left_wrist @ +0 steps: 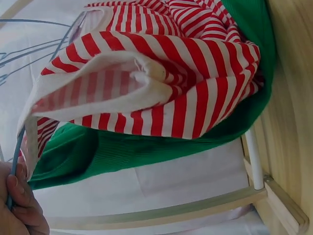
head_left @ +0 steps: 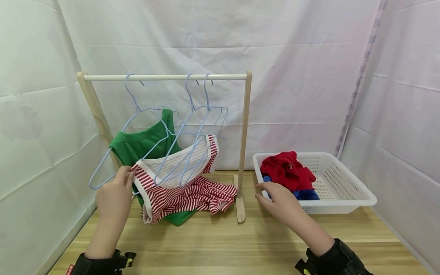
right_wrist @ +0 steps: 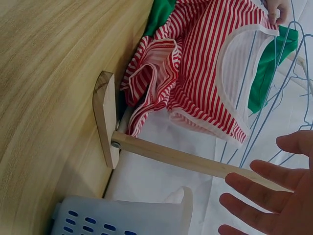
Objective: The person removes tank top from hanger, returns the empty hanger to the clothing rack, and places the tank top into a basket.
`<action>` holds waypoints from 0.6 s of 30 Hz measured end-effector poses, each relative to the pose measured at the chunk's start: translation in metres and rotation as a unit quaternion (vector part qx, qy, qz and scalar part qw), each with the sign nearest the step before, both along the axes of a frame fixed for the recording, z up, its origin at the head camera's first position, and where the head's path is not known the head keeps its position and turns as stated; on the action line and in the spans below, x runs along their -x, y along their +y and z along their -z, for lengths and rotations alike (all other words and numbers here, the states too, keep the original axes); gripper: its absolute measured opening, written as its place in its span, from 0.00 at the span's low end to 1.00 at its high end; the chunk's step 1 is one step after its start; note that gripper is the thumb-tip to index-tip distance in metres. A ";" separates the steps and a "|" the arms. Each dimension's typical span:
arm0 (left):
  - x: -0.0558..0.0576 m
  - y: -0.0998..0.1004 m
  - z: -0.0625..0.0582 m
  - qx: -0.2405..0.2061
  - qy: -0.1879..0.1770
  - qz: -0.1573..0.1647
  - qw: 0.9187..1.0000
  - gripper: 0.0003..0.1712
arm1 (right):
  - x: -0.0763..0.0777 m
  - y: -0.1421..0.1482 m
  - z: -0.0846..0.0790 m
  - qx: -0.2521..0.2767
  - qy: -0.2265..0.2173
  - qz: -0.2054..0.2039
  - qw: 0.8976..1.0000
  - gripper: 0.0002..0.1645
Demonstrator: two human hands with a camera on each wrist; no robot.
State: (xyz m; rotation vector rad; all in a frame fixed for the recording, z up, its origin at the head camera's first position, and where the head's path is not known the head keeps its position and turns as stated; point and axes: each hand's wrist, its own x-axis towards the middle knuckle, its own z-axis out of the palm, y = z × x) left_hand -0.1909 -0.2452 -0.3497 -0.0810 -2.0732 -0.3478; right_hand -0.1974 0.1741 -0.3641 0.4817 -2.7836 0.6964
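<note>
My left hand (head_left: 115,191) pinches the end of a light blue wire hanger (left_wrist: 13,169) at one strap of a red-and-white striped tank top (head_left: 154,198). The striped top sags from this hanger, its hem bunched low. Behind it a green tank top (head_left: 144,141) hangs on another blue hanger (head_left: 132,95) hooked over the rail. Two bare blue hangers (head_left: 192,109) hang to the right, overlapping the striped top in the head view. My right hand (head_left: 280,200) hovers by the near left corner of the white basket; its fingers are spread and hold nothing in the right wrist view.
A wooden rack with a white rail (head_left: 165,77) stands at the back, its right foot (head_left: 240,210) on the wood-grain table (head_left: 206,248). The white plastic basket (head_left: 343,208) at right holds a red garment (head_left: 288,170) and a blue one (head_left: 307,195). White cloth (head_left: 292,95) encloses the area.
</note>
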 end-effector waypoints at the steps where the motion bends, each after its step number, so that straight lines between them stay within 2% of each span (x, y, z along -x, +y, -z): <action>1: 0.001 -0.002 0.000 -0.006 -0.004 0.004 1.000 0.08 | 0.000 0.000 0.000 0.000 -0.001 0.000 1.000 0.19; 6: 0.002 -0.011 0.002 -0.024 -0.033 0.021 0.999 0.08 | 0.000 0.000 0.001 0.002 -0.003 -0.002 1.000 0.19; 10: 0.001 -0.020 0.004 -0.043 -0.078 0.036 0.995 0.09 | 0.001 0.001 0.002 0.005 -0.006 -0.003 1.000 0.19; 14: 0.001 -0.028 0.005 -0.074 -0.144 0.052 0.985 0.12 | 0.002 0.001 0.003 0.004 -0.005 -0.003 1.000 0.19; 18: 0.000 -0.032 0.007 -0.108 -0.214 0.071 0.968 0.18 | 0.004 0.000 0.003 0.007 -0.002 -0.003 1.000 0.18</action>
